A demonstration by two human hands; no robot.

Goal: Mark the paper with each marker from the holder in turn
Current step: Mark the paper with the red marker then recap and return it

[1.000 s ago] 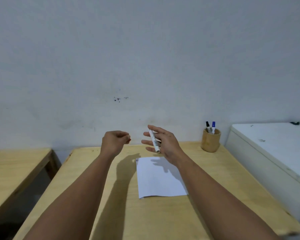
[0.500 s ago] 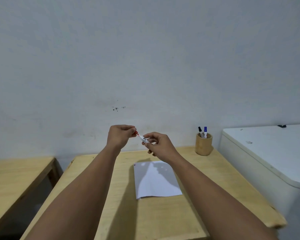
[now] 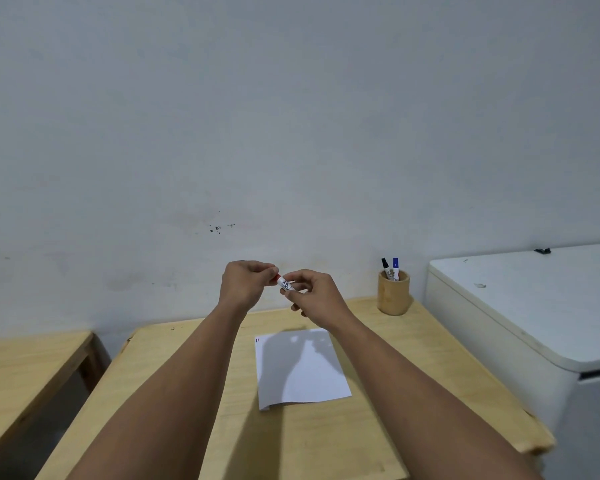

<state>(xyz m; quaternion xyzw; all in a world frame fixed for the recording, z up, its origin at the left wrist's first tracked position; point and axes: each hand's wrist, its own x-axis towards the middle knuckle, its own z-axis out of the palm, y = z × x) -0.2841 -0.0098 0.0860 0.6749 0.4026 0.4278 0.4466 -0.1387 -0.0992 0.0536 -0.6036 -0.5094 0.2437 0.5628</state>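
Note:
Both hands are raised above the far end of the wooden table (image 3: 174, 403). My right hand (image 3: 314, 294) grips the white barrel of a red marker (image 3: 284, 284). My left hand (image 3: 245, 284) is closed on the marker's red cap end, so the two hands meet at the marker. Below them lies a white sheet of paper (image 3: 309, 379) with small red and dark marks at its top left corner. A round wooden holder (image 3: 393, 296) at the table's far right holds a black marker (image 3: 384, 264) and a blue marker (image 3: 395, 264), both upright.
A white chest-like appliance (image 3: 534, 313) stands close to the right of the table. A second wooden table (image 3: 18, 372) is on the left, with a gap between. A pale wall runs right behind the table.
The hands were apart, the right one holding the marker upright. They came together, and the left hand's fingers now close on the marker's red end. The camera tilted upward.

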